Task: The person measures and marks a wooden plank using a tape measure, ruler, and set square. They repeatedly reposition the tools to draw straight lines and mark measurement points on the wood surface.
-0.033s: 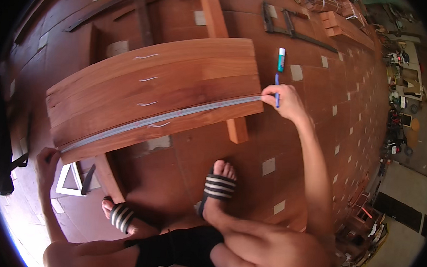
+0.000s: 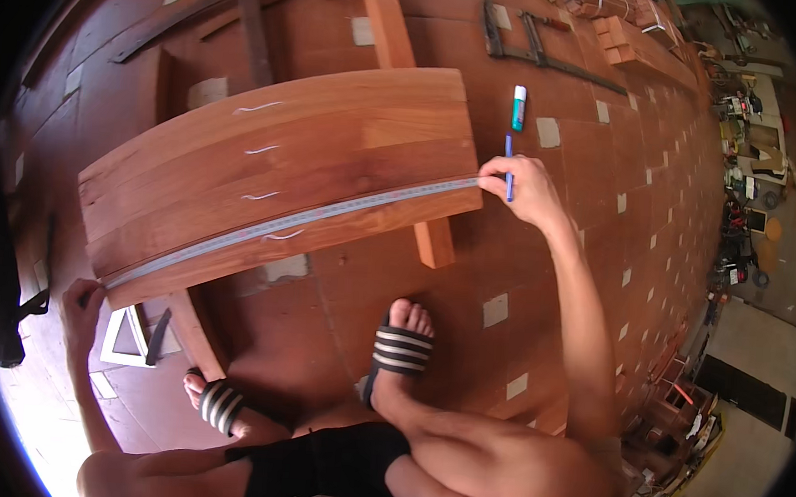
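The right hand (image 2: 527, 187) pinches one end of the grey measuring tape (image 2: 327, 211), a blue pen (image 2: 509, 147) tucked between its fingers. Between the hands, the tape spans wooden boards (image 2: 332, 131); the left hand (image 2: 82, 309) curls at the opposite end, its grip unclear.

Your planks (image 2: 332, 140) are reddish-brown, streaked with darker grain and marked with white squiggles (image 2: 261, 149). The measuring strip (image 2: 318, 213) is silvery grey with dark graduations. Your pen (image 2: 509, 150) is blue; the capped tube (image 2: 517, 115) is teal and white. Your slide sandals (image 2: 402, 346) are black with white stripes, your shorts (image 2: 326, 463) black. The floor (image 2: 446, 361) is terracotta with pale square insets (image 2: 495, 310); the clamp (image 2: 564, 69) looks dark grey, though dimly seen.
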The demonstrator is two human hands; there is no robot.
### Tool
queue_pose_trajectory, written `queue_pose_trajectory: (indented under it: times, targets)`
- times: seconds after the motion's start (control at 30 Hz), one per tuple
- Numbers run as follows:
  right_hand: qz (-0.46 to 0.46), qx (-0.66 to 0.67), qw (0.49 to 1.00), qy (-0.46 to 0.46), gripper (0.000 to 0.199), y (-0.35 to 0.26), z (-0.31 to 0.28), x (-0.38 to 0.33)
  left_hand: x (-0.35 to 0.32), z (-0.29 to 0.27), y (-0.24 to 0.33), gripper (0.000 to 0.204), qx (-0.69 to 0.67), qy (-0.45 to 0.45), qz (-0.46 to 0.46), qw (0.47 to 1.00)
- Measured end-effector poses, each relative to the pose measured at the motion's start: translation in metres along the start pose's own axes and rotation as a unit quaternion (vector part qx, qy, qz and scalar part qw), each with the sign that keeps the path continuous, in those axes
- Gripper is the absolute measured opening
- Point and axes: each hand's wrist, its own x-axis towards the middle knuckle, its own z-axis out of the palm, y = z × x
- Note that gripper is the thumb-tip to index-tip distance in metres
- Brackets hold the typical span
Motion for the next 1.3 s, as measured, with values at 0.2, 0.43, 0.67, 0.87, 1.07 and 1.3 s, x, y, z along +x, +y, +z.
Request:
queue_pose_trajectory:
  times: [0.2, 0.43, 0.67, 0.87, 1.07, 1.3]
  targets:
    - [-0.024, 0.037, 0.999, 0.02, 0.019, 0.015, 0.015, -0.005, -0.002, -0.009, -0.025, 0.012, -0.003, -0.002, 0.002, 1.0]
    - [-0.054, 0.065, 0.995, 0.049, 0.017, 0.024, 0.016, 0.0, -0.006, -0.017, -0.023, 0.013, 0.017, -0.012, -0.049, 0.999]
    - [-0.062, 0.082, 0.993, 0.059, 0.015, 0.026, 0.019, 0.002, -0.006, -0.019, -0.018, 0.014, 0.024, -0.02, -0.072, 0.997]
    - [-0.056, 0.089, 0.993, 0.056, 0.014, 0.026, 0.018, 0.001, -0.006, -0.024, -0.017, 0.015, 0.024, -0.018, -0.074, 0.997]
    - [-0.047, 0.063, 0.996, 0.052, 0.014, 0.024, 0.015, 0.0, -0.011, -0.028, -0.016, 0.016, 0.018, -0.012, -0.07, 0.997]
    - [-0.127, 0.147, 0.98, 0.037, 0.011, -0.054, 0.024, -0.026, -0.05, -0.037, 0.015, 0.017, -0.003, -0.005, -0.094, 0.996]
